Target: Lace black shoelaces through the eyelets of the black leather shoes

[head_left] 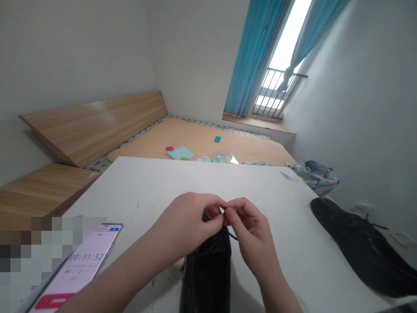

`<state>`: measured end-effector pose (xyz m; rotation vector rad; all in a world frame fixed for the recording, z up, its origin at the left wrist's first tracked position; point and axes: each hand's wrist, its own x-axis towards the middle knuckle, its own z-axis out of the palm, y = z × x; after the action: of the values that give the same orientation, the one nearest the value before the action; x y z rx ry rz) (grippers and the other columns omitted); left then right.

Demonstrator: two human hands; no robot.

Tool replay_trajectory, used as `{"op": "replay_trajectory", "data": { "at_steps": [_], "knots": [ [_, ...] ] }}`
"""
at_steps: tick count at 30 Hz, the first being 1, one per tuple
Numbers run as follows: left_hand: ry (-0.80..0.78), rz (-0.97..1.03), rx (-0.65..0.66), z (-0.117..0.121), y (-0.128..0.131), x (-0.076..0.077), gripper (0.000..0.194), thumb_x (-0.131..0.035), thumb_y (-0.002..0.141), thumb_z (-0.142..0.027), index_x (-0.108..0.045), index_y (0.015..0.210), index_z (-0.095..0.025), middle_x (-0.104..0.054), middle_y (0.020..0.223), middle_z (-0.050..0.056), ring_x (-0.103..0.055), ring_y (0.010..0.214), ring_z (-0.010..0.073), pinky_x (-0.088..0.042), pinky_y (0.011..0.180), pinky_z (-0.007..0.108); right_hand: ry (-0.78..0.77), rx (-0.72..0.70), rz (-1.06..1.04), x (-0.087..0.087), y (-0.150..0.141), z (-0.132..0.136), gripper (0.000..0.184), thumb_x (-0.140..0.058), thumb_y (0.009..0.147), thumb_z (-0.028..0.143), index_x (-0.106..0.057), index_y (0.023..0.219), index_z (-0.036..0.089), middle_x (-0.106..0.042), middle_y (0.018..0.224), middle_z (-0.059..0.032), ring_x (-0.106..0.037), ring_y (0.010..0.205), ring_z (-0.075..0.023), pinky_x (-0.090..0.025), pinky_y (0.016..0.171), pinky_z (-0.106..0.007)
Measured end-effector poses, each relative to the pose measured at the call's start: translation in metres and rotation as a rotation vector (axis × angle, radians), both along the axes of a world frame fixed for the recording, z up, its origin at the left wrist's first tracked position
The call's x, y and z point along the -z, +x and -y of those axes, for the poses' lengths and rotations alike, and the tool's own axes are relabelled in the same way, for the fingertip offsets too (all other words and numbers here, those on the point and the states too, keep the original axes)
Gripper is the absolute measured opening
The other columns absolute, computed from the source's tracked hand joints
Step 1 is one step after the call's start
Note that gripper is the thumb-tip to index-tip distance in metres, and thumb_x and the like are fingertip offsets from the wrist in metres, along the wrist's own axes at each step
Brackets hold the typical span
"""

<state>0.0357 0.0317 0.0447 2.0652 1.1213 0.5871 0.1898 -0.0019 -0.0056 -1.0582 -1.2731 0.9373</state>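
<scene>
Left hand (185, 226) and right hand (250, 230), fingers narrow, pinch lace (232, 235) atop black leather shoe (206, 269), upright on smooth white table (163, 184). Far edge well ahead; second shoe (358, 245) right, phone (78, 265) left.

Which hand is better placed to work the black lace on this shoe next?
Probably the right hand: its fingertips are right at the black lace, whose loose end runs beside them, while the left hand sits over the black shoe.

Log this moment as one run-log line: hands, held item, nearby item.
left hand: pinching black lace | right hand: pinching same lace | lace on: black shoe | nearby: second black shoe
</scene>
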Motion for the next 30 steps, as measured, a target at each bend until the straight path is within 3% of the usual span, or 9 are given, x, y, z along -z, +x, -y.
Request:
{"op": "replay_trajectory", "data": {
  "at_steps": [2,6,11,16,24,30],
  "knots": [
    [0.024,0.013,0.007,0.0004,0.0002,0.0008,0.018,-0.056,0.083,-0.022,-0.074,0.087,-0.024,-0.076,0.08,-0.002,-0.066,0.073,0.0162,-0.042,0.064,0.025,0.005,0.011,-0.027,0.0009,-0.0024,0.0004,0.013,-0.069,0.085,0.032,-0.068,0.081,0.02,-0.066,0.07,0.0002,-0.058,0.064,-0.012,-0.045,0.059,-0.022],
    [0.008,0.09,-0.009,0.0013,-0.0004,0.0003,0.015,-0.056,0.084,-0.02,-0.071,0.08,-0.022,-0.075,0.076,-0.003,-0.066,0.071,0.0145,-0.043,0.065,0.024,-0.036,0.014,-0.172,0.0028,-0.0034,-0.001,0.02,-0.07,0.085,0.038,-0.065,0.096,0.022,-0.058,0.057,0.0059,-0.052,0.055,-0.0088,-0.042,0.056,-0.019],
    [0.008,0.053,-0.024,0.0015,-0.0015,-0.0044,0.019,-0.057,0.087,-0.026,-0.073,0.077,-0.022,-0.075,0.075,-0.002,-0.064,0.07,0.0153,-0.041,0.062,0.024,-0.07,-0.023,-0.179,0.0045,-0.0013,-0.001,0.027,-0.07,0.085,0.042,-0.059,0.077,0.019,-0.057,0.054,0.0052,-0.05,0.051,-0.0075,-0.039,0.052,-0.017],
    [0.002,0.112,0.0,-0.0003,-0.0006,-0.0042,0.025,-0.056,0.088,-0.023,-0.075,0.072,-0.022,-0.075,0.071,-0.004,-0.061,0.064,0.0124,-0.038,0.057,0.022,-0.028,-0.045,-0.169,0.0048,-0.0034,0.0027,0.028,-0.067,0.088,0.045,-0.058,0.083,0.019,-0.055,0.056,0.0058,-0.049,0.054,-0.0079,-0.038,0.054,-0.018],
    [-0.033,0.263,-0.029,-0.0015,-0.0008,0.0004,0.016,-0.064,0.083,-0.019,-0.08,0.086,-0.02,-0.077,0.081,-0.001,-0.065,0.072,0.0129,-0.044,0.063,0.021,-0.056,-0.23,-0.3,0.0023,-0.0078,0.0054,0.03,-0.068,0.088,0.041,-0.043,0.086,0.024,-0.042,0.052,0.0122,-0.032,0.049,-0.0069,-0.027,0.049,-0.017],
    [-0.128,0.279,0.007,-0.0032,-0.0028,-0.002,0.015,-0.065,0.083,-0.02,-0.08,0.085,-0.018,-0.076,0.075,-0.001,-0.063,0.068,0.0117,-0.046,0.063,0.02,-0.052,-0.172,-0.284,0.004,-0.007,0.0057,0.033,-0.071,0.086,0.039,-0.042,0.085,0.024,-0.049,0.053,0.0121,-0.031,0.049,-0.0059,-0.026,0.049,-0.016]
  ]
}}
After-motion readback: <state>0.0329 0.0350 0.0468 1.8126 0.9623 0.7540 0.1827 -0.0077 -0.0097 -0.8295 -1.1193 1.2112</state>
